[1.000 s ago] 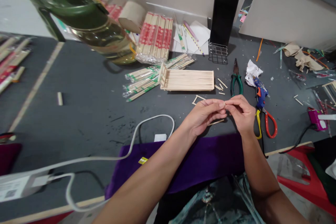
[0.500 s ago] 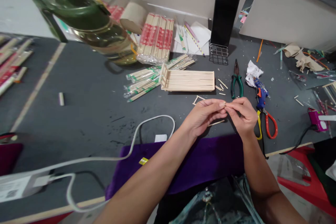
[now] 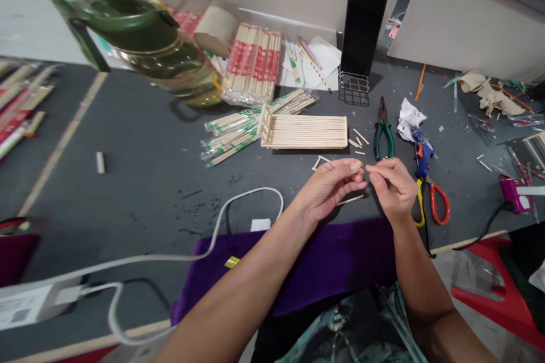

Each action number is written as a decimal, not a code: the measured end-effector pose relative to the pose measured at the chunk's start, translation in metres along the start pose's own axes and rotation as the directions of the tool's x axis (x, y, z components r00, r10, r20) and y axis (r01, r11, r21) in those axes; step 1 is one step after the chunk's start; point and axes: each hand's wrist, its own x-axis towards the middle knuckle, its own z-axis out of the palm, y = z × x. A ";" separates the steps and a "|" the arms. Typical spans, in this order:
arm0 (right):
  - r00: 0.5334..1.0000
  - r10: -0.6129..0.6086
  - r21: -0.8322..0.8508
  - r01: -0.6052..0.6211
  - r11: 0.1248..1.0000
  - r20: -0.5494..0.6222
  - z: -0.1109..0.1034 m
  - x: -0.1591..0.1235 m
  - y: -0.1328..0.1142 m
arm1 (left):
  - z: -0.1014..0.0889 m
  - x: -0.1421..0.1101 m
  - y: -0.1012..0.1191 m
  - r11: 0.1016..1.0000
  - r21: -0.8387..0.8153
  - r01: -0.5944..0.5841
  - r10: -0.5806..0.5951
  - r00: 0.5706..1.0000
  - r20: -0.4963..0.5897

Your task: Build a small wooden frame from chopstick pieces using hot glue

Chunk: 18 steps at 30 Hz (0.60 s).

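Note:
My left hand [image 3: 336,184] is closed in a pinch over the table, thumb pressed to the fingers; whatever is in it is too small to make out. Just to its right, my right hand [image 3: 394,184] has its fingers curled and thumb close to the forefinger, its contents also unclear. A narrow gap separates the two sets of fingertips. Beyond them lies a small bed-like piece made of wooden sticks [image 3: 309,131], with a raised rail at its left end. Short cut sticks [image 3: 360,139] lie near its right end, and a small stick frame [image 3: 320,163] is partly behind my left hand.
Green-handled pliers [image 3: 384,133], a blue glue gun [image 3: 423,153] and red-and-yellow-handled cutters [image 3: 440,204] lie to the right. Behind are wrapped chopsticks [image 3: 253,62], a phone [image 3: 365,25] on a wire stand and a large jug [image 3: 170,62]. A white cable [image 3: 170,257] crosses the left side.
My fingertips, touching before, are now slightly apart. The left thumb and fingers have drawn back a little to the left. Objects on the table stay in place.

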 end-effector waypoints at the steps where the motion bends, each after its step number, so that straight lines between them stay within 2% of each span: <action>1: 1.000 0.018 -0.003 -0.018 1.000 -0.005 0.000 0.000 0.000 | 0.001 0.000 0.001 1.000 -0.010 0.001 -0.001 1.000 -0.001; 7: 0.990 0.113 -0.051 -0.118 0.992 -0.085 -0.003 0.001 -0.002 | 0.002 -0.003 0.003 1.000 -0.004 -0.028 0.028 1.000 -0.011; 9: 0.980 0.152 -0.080 -0.164 0.983 -0.130 -0.012 0.001 -0.006 | 0.002 -0.003 0.004 0.999 0.009 -0.048 0.048 0.998 -0.033; 12: 0.951 0.231 -0.192 -0.271 0.943 -0.208 -0.040 -0.002 -0.011 | 0.001 -0.003 0.006 0.993 0.046 -0.105 0.108 0.991 -0.074; 15: 0.925 0.312 -0.430 -0.377 0.821 -0.215 -0.077 -0.010 -0.011 | 0.002 -0.003 0.007 0.980 0.092 -0.177 0.185 0.978 -0.091; 18: 0.913 0.380 -0.727 -0.360 0.584 -0.148 -0.107 -0.023 -0.005 | 0.002 -0.003 0.007 0.981 0.090 -0.170 0.178 0.980 -0.087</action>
